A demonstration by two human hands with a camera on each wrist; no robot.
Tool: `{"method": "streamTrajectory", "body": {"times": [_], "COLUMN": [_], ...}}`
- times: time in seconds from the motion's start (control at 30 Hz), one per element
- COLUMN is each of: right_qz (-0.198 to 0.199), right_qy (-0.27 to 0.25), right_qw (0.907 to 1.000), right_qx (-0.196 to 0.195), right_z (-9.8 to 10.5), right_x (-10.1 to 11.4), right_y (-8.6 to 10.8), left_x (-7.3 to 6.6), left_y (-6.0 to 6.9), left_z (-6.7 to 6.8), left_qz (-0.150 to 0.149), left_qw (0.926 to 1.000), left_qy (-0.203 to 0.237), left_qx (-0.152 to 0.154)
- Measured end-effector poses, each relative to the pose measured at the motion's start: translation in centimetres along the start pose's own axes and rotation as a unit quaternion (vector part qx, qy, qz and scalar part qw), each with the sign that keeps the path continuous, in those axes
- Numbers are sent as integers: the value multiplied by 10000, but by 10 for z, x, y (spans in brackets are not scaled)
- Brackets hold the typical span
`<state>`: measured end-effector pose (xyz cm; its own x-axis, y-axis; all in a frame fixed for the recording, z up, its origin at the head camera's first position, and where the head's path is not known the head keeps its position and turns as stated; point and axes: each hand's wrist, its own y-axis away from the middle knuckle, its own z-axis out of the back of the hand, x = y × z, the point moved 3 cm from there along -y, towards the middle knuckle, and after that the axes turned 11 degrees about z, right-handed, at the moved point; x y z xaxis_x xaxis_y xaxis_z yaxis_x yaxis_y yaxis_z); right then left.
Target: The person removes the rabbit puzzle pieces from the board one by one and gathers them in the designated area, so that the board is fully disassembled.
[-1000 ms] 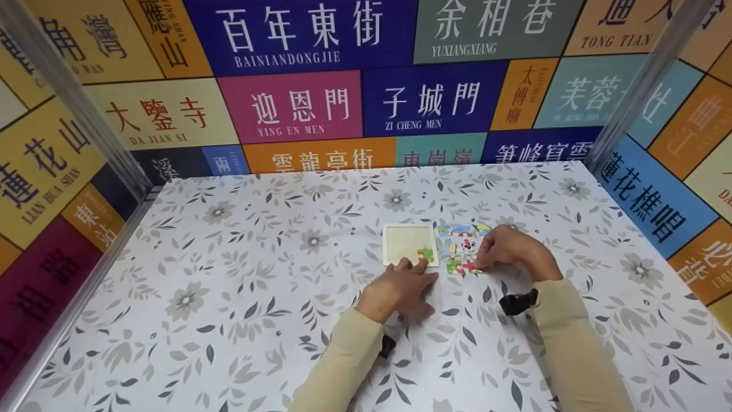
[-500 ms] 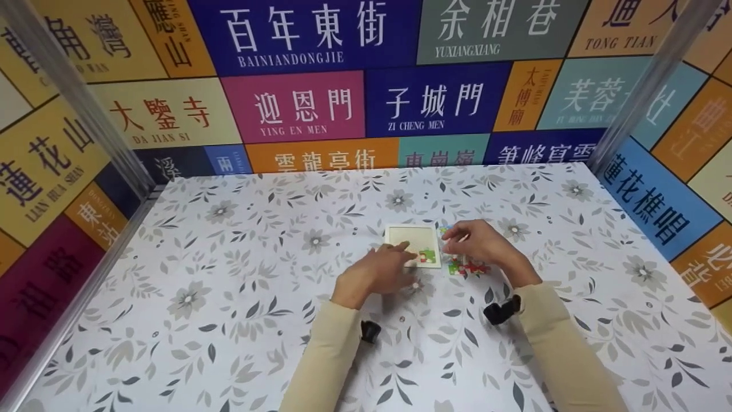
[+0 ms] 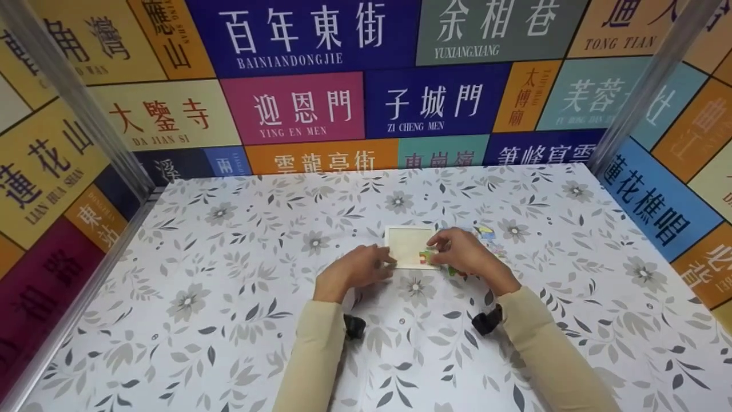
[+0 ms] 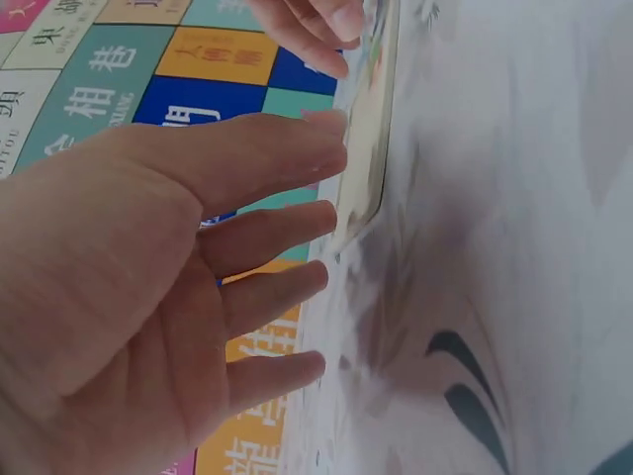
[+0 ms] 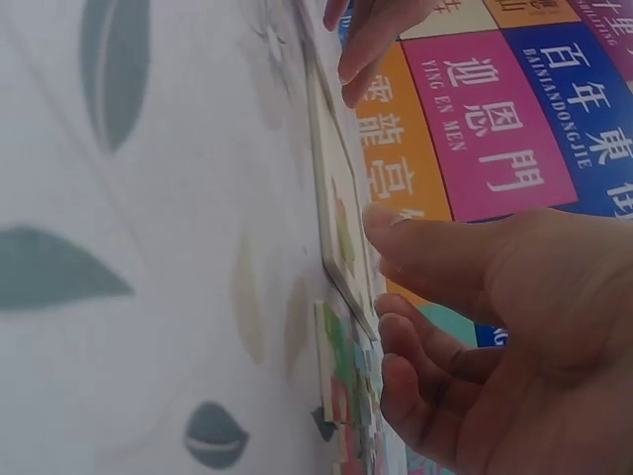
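A shallow cream puzzle tray (image 3: pixel 407 243) lies on the table with green-and-red jigsaw pieces (image 3: pixel 425 257) in its near right corner. My left hand (image 3: pixel 357 268) is at the tray's left side, its fingers extended and holding nothing; the left wrist view shows them spread beside the tray rim (image 4: pixel 374 188). Over the tray's right edge, my right hand (image 3: pixel 464 252) has bent, parted fingers, thumb close to the corner pieces. No piece shows between its fingertips in the right wrist view. More colourful jigsaw pieces (image 5: pixel 341 371) lie right of the tray, mostly covered by this hand in the head view.
A white tablecloth (image 3: pixel 240 320) with grey flowers and leaves covers the table. Colourful sign-printed panels (image 3: pixel 291 106) stand behind and at both sides, with clear corner posts. A black wrist strap (image 3: pixel 486 321) sits at the right sleeve, another (image 3: pixel 354 326) at the left.
My right hand has moved left from the loose pieces to the tray's right edge. My left hand has drawn back left from the tray's near edge to its left side.
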<state>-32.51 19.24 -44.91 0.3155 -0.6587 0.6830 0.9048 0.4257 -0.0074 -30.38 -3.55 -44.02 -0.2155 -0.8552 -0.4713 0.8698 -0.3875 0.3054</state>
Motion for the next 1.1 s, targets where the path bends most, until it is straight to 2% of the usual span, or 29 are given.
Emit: {"method": "streamTrajectory", "body": {"times": [0.13, 0.37, 0.53, 0.8, 1.0, 1.1], "right_qz": [-26, -152, -142, -113, 272, 308], "right_qy": [196, 367, 420, 320, 273, 224], "right_qw": [9998, 9992, 9990, 9994, 9993, 9993], "right_qx": [38, 14, -6, 77, 24, -46], "right_z": [-3, -3, -2, -4, -2, -1], "right_x": [-1, -5, -4, 0, 2, 2], "right_y": [-1, 0, 0, -1, -1, -1], "left_x": [2, -4, -7, -2, -4, -5], "left_y": [1, 6, 8, 12, 15, 16], "left_z": [-3, -7, -5, -3, -2, -1], "left_qz": [159, 781, 993, 1179, 1178, 1239], "left_qw": [9996, 9946, 9912, 9887, 9890, 9885], "left_qy": [-47, -252, -247, -29, 109, 165], "left_qx": [218, 637, 842, 927, 893, 854]}}
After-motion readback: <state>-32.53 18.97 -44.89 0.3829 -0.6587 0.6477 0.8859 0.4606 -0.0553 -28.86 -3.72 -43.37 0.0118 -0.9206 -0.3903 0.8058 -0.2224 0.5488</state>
